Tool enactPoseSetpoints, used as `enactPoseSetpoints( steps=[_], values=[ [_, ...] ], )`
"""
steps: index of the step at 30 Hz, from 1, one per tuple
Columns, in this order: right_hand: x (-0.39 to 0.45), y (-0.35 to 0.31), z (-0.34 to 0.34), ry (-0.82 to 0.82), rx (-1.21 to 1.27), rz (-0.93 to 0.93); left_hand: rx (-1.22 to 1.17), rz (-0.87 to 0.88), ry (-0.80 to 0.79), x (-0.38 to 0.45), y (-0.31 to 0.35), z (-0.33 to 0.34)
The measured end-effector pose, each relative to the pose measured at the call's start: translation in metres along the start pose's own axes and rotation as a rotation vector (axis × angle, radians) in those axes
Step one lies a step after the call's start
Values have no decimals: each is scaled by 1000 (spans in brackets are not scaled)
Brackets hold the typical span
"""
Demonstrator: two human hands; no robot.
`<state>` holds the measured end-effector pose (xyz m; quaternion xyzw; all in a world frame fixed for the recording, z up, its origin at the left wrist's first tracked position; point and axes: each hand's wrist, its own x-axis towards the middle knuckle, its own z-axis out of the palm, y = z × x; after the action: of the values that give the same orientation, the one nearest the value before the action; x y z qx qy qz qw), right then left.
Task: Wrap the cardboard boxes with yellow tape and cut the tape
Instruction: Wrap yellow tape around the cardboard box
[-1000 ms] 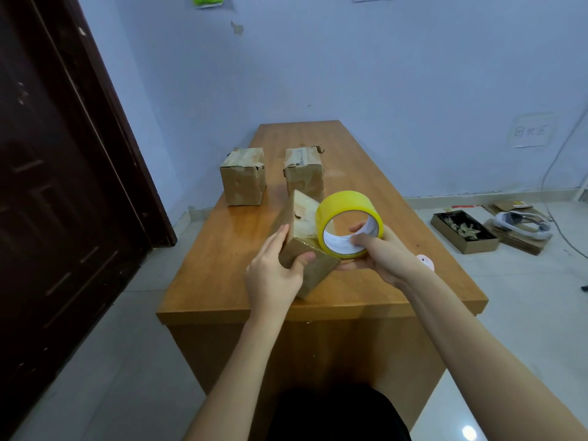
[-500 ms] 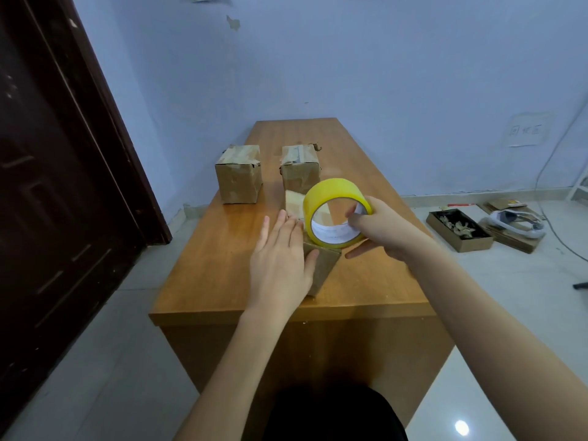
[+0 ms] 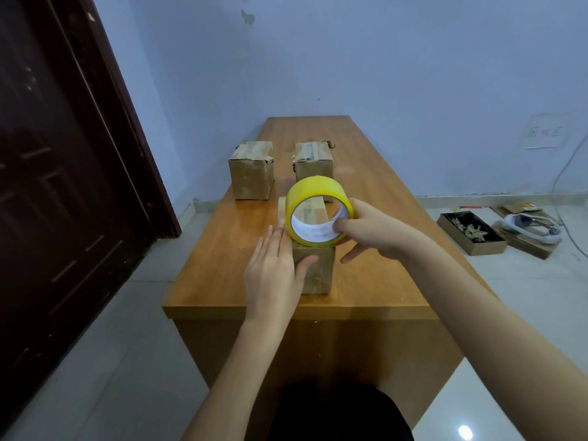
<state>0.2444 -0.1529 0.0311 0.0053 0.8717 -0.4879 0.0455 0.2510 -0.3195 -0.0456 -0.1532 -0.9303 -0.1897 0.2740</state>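
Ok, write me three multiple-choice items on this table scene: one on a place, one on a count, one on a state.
1. Where is the yellow tape roll?
A. on the floor
B. over the near box
C. against the door

2. How many cardboard boxes are on the table?
A. one
B. three
C. five

3. What is the left hand doing?
A. lying flat against the near box
B. holding scissors
C. hanging off the table

Key: B, the right hand holds the roll there; B, two far, one near; A, fingers straight.
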Motion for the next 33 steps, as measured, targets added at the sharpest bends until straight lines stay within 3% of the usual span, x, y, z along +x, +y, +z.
enactPoseSetpoints(
  steps=[3,10,16,24,28,33],
  values=[
    [-3,-4,-11,-58,-21,21,16,12,-28,4,-1,0],
    [-23,22,-42,31,21,106,5,20,-18,7,3,2],
    [-23,36,-25,183,236,66,-14,50,-3,10,5,1],
    [-5,32,5,228,378,24,132,180,14,17,10,-8],
    [-6,30,-2,211,373,20,153,237,-130,20,13,-3],
    [-11,23,-16,136,282,-8,159,214,-63,17,7,4]
  ],
)
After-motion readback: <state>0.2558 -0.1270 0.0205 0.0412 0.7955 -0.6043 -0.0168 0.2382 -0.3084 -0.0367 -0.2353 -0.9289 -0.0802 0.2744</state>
